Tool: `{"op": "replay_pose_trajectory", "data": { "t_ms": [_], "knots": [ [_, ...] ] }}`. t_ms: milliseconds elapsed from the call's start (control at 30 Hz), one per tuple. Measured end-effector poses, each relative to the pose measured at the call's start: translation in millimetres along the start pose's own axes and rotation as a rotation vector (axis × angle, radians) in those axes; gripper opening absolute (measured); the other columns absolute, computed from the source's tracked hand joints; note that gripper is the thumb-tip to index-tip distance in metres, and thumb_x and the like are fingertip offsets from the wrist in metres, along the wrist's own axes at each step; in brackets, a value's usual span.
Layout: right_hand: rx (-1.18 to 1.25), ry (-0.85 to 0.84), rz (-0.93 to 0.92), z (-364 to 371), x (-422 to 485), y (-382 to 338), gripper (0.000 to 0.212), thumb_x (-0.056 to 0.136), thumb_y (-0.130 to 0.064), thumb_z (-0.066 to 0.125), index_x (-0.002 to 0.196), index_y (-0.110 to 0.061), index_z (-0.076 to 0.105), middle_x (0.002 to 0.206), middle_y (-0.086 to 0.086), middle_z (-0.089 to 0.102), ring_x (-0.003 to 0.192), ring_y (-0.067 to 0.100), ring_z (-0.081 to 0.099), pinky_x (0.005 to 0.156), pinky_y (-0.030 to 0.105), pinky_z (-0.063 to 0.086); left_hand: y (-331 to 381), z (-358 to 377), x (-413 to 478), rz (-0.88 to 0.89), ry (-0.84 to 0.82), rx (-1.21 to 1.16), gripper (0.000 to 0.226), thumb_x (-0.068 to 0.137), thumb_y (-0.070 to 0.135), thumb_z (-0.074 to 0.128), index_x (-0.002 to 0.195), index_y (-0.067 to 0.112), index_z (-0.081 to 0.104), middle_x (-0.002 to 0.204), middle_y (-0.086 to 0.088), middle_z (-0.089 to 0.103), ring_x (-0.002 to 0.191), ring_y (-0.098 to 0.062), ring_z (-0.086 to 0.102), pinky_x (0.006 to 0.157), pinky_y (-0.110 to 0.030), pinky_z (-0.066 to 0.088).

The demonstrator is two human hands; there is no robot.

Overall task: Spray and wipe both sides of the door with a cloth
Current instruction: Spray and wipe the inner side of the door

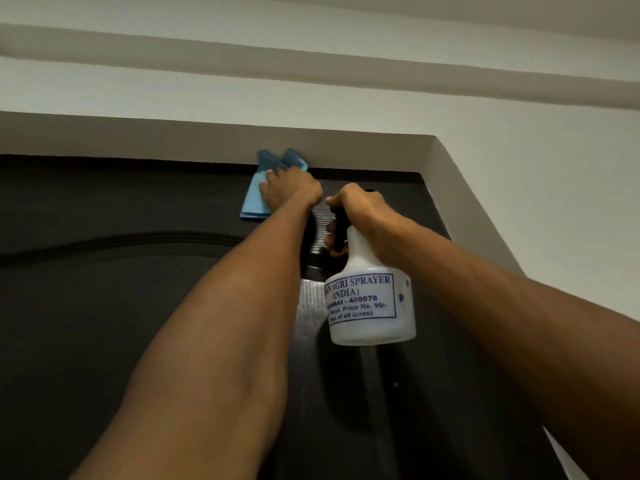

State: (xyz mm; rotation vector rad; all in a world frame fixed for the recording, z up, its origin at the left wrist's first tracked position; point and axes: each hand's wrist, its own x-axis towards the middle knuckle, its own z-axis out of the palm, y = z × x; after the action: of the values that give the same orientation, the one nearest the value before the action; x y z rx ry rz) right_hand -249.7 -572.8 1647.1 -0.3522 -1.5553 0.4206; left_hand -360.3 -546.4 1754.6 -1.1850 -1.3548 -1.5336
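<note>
fingers flat, the left hand [289, 188] presses the blue cloth [254, 199] against the dark door [104, 306] at its top edge, where the cloth's upper corners poke up over the frame. fingers curled, the right hand [363, 216] grips the black neck of the white spray bottle [370, 306], just beside the left wrist.

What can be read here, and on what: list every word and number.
All on the label of the spray bottle:
"AGRI SPRAYER", first word hidden
"(INDIA)"
"...MBAI - 400078", start hidden
"Retail. Price Rs. 99/-"
"(Incl. of all taxes)", blurred
Nothing else carries text.
</note>
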Motion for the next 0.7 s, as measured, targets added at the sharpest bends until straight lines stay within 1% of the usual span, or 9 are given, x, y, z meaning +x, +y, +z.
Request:
{"op": "replay_pose_trajectory", "data": {
  "t_ms": [100,133,200,300,367,467,533,633,700],
  "knots": [
    [-0.052,0.089,0.000,-45,-1,6,0.022,0.096,-0.022,0.052,0.102,-0.004,0.063,0.074,0.016,0.068,0.037,0.020,0.063,0.044,0.031,0.057,53,23,-18,0.063,-0.066,-0.046,0.050,0.094,0.026,0.050,0.141,0.011,0.046,0.153,-0.013,0.036,0.144,-0.030,0.024,0.116,-0.047,0.022],
    [-0.056,0.106,-0.005,-60,-1,7,0.023,0.096,-0.021,0.051,0.103,-0.003,0.064,0.074,0.016,0.069,0.037,0.020,0.062,0.042,0.031,0.056,67,29,-24,0.075,-0.087,-0.060,0.055,0.093,0.026,0.052,0.145,0.010,0.042,0.156,-0.013,0.031,0.146,-0.030,0.021,0.118,-0.046,0.020],
    [-0.064,0.107,-0.008,-88,-2,10,0.023,0.094,-0.018,0.050,0.103,-0.001,0.064,0.076,0.018,0.068,0.045,0.024,0.063,0.041,0.030,0.055,88,43,-34,0.134,-0.104,-0.067,0.063,0.093,0.027,0.053,0.150,0.009,0.033,0.160,-0.011,0.022,0.148,-0.028,0.016,0.120,-0.045,0.014],
    [-0.085,0.121,0.002,-118,-4,10,0.016,0.093,-0.015,0.051,0.093,-0.003,0.062,0.076,0.017,0.065,0.053,0.027,0.062,0.043,0.031,0.055,103,61,-45,0.247,-0.094,-0.032,0.059,0.096,0.030,0.044,0.152,0.015,0.032,0.162,-0.009,0.018,0.149,-0.027,0.013,0.120,-0.045,0.010],
    [-0.080,0.137,0.012,-127,-4,10,0.014,0.095,-0.016,0.051,0.093,-0.006,0.061,0.076,0.016,0.064,0.056,0.027,0.062,0.042,0.029,0.054,100,62,-49,0.334,-0.092,-0.003,0.055,0.097,0.026,0.039,0.151,0.017,0.035,0.162,-0.009,0.020,0.149,-0.027,0.014,0.121,-0.045,0.011],
    [-0.081,0.140,0.023,-124,-4,11,0.019,0.096,-0.018,0.050,0.104,-0.005,0.061,0.079,0.015,0.065,0.058,0.027,0.064,0.041,0.028,0.053,81,59,-60,0.507,-0.078,0.086,0.056,0.097,0.023,0.042,0.151,0.018,0.032,0.162,-0.010,0.019,0.149,-0.026,0.015,0.121,-0.044,0.012],
    [-0.064,0.139,0.026,-113,-4,13,0.024,0.096,-0.019,0.050,0.113,-0.005,0.061,0.076,0.014,0.067,0.058,0.026,0.065,0.044,0.028,0.054,67,52,-67,0.591,-0.101,0.139,0.060,0.097,0.020,0.045,0.154,0.020,0.027,0.163,-0.008,0.017,0.150,-0.024,0.014,0.121,-0.044,0.011],
    [-0.017,0.130,0.018,-91,-7,13,0.032,0.094,-0.018,0.051,0.122,-0.005,0.061,0.070,0.014,0.067,0.057,0.026,0.064,0.047,0.030,0.055,49,34,-73,0.669,-0.156,0.218,0.063,0.098,0.017,0.047,0.155,0.023,0.022,0.163,-0.004,0.015,0.150,-0.021,0.012,0.121,-0.041,0.010],
    [-0.006,0.097,0.031,-71,-11,12,0.041,0.093,-0.018,0.054,0.131,-0.005,0.056,0.074,0.015,0.068,0.059,0.025,0.064,0.052,0.034,0.058,31,17,-73,0.756,-0.174,0.313,0.062,0.099,0.019,0.046,0.155,0.025,0.022,0.164,-0.002,0.015,0.151,-0.020,0.010,0.121,-0.040,0.009]
  ]
}}
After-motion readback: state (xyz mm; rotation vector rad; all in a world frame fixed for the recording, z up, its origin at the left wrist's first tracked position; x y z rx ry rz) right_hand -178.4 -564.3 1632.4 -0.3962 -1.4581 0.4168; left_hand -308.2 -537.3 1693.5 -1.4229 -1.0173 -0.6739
